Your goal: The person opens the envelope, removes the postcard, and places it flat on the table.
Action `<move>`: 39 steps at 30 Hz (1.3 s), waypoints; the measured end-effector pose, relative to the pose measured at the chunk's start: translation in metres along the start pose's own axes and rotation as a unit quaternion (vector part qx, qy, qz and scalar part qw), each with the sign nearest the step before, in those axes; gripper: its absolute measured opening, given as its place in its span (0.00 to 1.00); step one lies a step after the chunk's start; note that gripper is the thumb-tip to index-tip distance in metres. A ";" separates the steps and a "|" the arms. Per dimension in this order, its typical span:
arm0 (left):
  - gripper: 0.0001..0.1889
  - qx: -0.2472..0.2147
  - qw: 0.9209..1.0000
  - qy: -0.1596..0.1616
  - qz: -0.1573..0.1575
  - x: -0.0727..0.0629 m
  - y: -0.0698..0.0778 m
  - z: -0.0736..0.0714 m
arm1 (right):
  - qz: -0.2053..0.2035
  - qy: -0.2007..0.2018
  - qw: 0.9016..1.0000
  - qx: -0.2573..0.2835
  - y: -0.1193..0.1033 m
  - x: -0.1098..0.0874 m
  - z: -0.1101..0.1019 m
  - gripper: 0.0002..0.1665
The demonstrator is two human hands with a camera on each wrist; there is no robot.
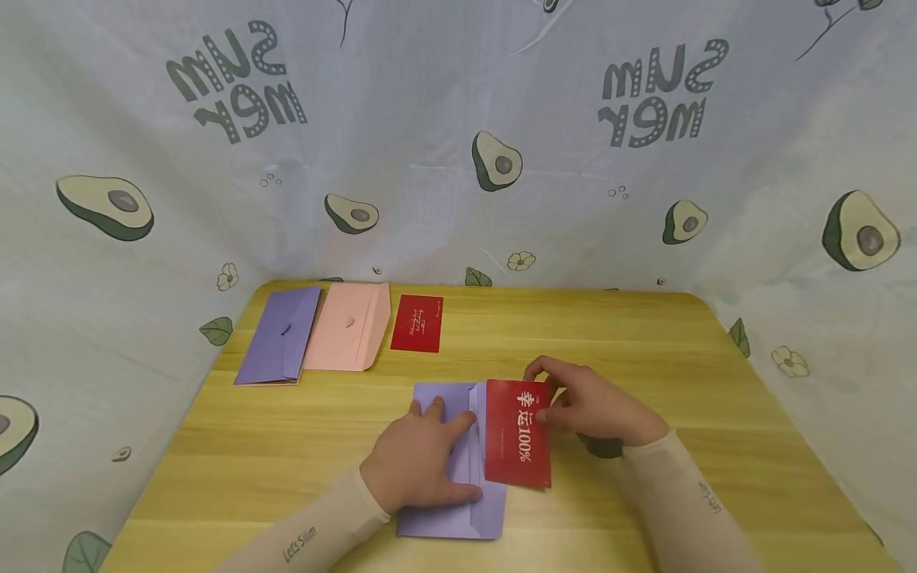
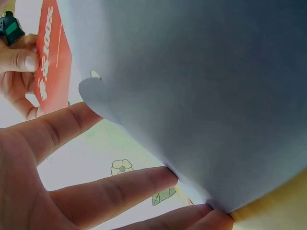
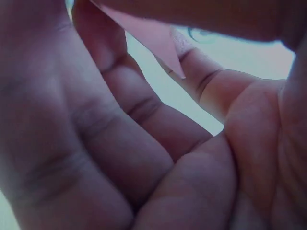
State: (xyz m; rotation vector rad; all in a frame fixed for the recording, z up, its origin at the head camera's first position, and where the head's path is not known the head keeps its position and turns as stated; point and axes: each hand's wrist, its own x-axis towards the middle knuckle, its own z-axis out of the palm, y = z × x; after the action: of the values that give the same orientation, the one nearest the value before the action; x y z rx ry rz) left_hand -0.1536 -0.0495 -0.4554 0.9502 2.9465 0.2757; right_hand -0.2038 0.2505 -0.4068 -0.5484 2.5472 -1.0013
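Note:
A purple envelope (image 1: 433,521) lies near the table's front, its flap side to the right. My left hand (image 1: 415,461) rests on it with fingers spread; the left wrist view shows several fingertips against the purple paper (image 2: 192,96). My right hand (image 1: 591,404) pinches the right edge of a red card (image 1: 505,446) printed with white characters and "100%". The card overlaps the envelope's right flap; whether any of it is tucked inside cannot be told. Curled fingers and a corner of the card (image 3: 163,45) fill the right wrist view.
At the back left lie a purple envelope (image 1: 275,342) and a pink envelope (image 1: 340,330), side by side and partly overlapping. Another red card (image 1: 417,325) lies to their right. A printed curtain (image 1: 430,103) hangs behind the wooden table (image 1: 609,334).

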 end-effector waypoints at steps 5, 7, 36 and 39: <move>0.49 0.014 1.000 0.005 0.007 0.000 -0.001 0.001 | 0.020 0.031 0.999 0.021 0.011 0.000 -0.014 0.31; 0.49 0.017 1.000 0.007 0.006 0.000 -0.003 0.000 | 0.032 0.051 0.998 0.001 0.014 0.003 -0.017 0.31; 0.49 0.021 1.000 0.012 0.008 0.003 -0.003 0.003 | 0.104 0.066 0.978 -0.165 0.031 0.020 0.005 0.24; 0.49 0.022 1.000 0.009 0.007 0.002 -0.002 0.004 | 0.108 0.063 0.978 -0.167 0.031 0.019 0.006 0.25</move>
State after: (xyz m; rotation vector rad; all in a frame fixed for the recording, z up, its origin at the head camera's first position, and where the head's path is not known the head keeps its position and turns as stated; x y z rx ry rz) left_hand -0.1561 -0.0492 -0.4597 0.9796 2.9742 0.2226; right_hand -0.2247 0.2585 -0.4361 -0.2879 2.8348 -0.5517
